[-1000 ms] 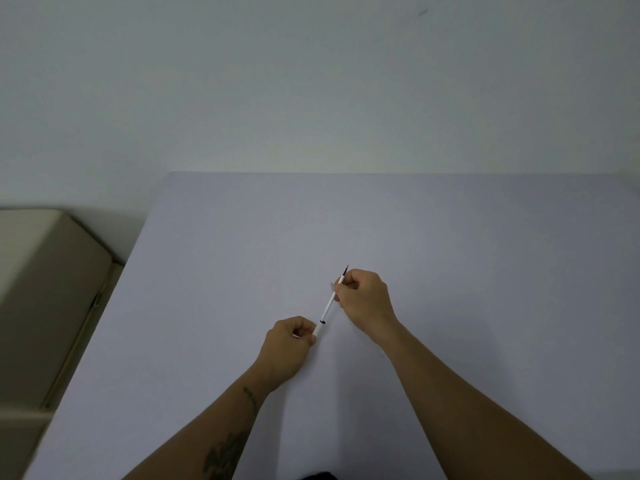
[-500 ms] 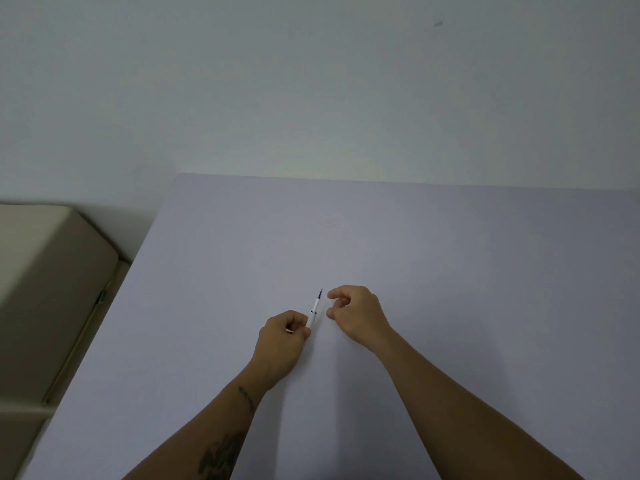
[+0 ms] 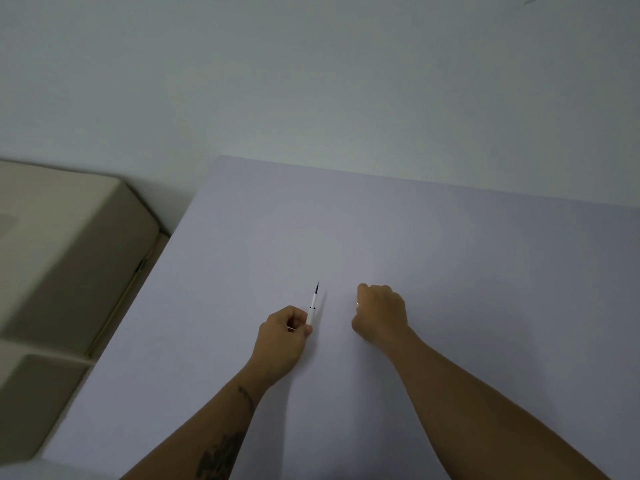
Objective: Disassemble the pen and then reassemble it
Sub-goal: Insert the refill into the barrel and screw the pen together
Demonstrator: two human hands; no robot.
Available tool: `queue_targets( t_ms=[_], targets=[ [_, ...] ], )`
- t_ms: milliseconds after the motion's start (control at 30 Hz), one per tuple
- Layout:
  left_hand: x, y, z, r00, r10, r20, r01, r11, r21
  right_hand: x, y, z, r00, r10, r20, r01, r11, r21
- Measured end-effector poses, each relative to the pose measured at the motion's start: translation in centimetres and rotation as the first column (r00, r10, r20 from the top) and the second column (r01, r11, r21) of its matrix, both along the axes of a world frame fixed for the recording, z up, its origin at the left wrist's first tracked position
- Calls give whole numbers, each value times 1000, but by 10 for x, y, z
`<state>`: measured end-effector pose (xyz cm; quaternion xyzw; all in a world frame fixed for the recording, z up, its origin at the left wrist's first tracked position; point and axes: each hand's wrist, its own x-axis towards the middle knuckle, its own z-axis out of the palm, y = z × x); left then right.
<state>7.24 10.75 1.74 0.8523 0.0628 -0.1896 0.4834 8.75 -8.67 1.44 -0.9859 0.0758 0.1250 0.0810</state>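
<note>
My left hand [image 3: 282,332] pinches the lower end of a thin white pen [image 3: 312,306] just above the pale grey table [image 3: 450,251]. The pen's dark pointed tip faces away from me. To the right, my right hand [image 3: 381,315] is curled into a fist a short gap from the pen and does not touch it. A small pale piece [image 3: 357,303] shows at its fingertips; most of that piece is hidden by the fingers.
A beige cushioned piece of furniture [image 3: 69,237] stands beside the table's left edge. A plain wall rises behind the table's far edge.
My right hand let go of the pen's far end and drew away to the right with its fingers curled. The left hand kept the pen, whose visible length is now shorter.
</note>
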Motion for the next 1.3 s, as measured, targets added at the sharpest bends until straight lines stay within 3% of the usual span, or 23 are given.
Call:
queue_targets(
  t_ms=[133,233,367,433,500,600,867,1167,1300],
  targets=[
    [0,10,-2,1000,7,-14,-7,1000,28,4,10,-4,999,4,-35,-3,1000,23],
    [-1,14,-3,1000,5,-21,-4,999,37,9,16,3,984,-176,-24,176,946,271],
    [-1,16,-2,1000,-16,-27,17,999,31,21,26,30,890,-447,-94,365,570,737],
    [-1,16,-2,999,-24,-31,25,1000,15,24,29,44,852,-506,-131,374,414,830],
    [-2,16,-1,999,-35,-28,35,999,12,24,31,53,840,-528,-128,355,354,865],
    [-4,16,2,998,-53,-20,53,998,14,20,38,62,841,-529,-111,336,350,874],
    [-9,24,10,997,-76,33,76,997,-4,1,54,63,874,-479,-79,340,489,803],
    [-10,28,22,994,-15,113,27,994,-105,-14,58,67,901,-378,-214,373,422,826],
    [-12,30,24,992,-10,122,25,993,-115,-16,54,72,914,-347,-211,365,470,804]
  ],
)
